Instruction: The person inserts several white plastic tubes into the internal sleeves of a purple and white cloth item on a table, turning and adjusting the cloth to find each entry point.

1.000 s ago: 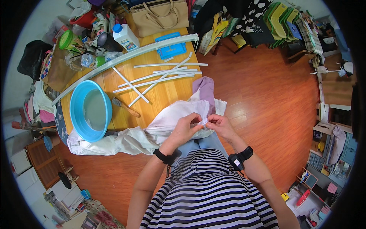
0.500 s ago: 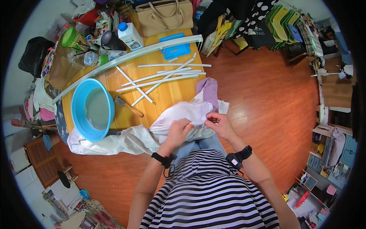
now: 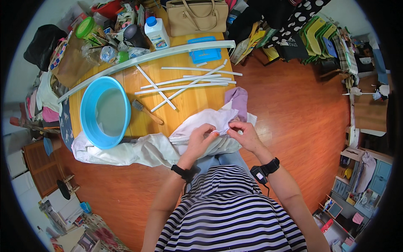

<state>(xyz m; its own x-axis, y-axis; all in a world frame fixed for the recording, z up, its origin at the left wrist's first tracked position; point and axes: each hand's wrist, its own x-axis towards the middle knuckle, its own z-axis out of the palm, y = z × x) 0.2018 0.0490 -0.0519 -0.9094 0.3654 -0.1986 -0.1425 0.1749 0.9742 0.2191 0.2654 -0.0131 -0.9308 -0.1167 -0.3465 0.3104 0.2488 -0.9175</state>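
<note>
White and pale lilac cloth [image 3: 153,150], perhaps a garment, lies bunched along the near edge of the wooden table, with a purple part [image 3: 239,99] at its right end. My left hand [image 3: 201,140] pinches a fold of it between thumb and forefinger. Close beside it, my right hand [image 3: 247,136] grips the same cloth with its fingertips. Between them a small stretch of fabric is held up. Whether anything small sits in the fingertips cannot be made out. A wooden-handled brush [image 3: 147,111] rests on the table left of the cloth.
At the left stands a light blue basin [image 3: 85,113] holding cloudy water. Thin white strips [image 3: 184,87] lie crossed on the table [image 3: 121,80], behind them a long white rail [image 3: 147,57]. Farther back are a white bottle [image 3: 157,33], a beige handbag [image 3: 197,19] and a blue case [image 3: 205,54].
The whole view has shifted slightly, so the table things appear farther right. My left thumb and forefinger have come up to the cloth's edge nearer my right fingertips. Both hands keep hold.
</note>
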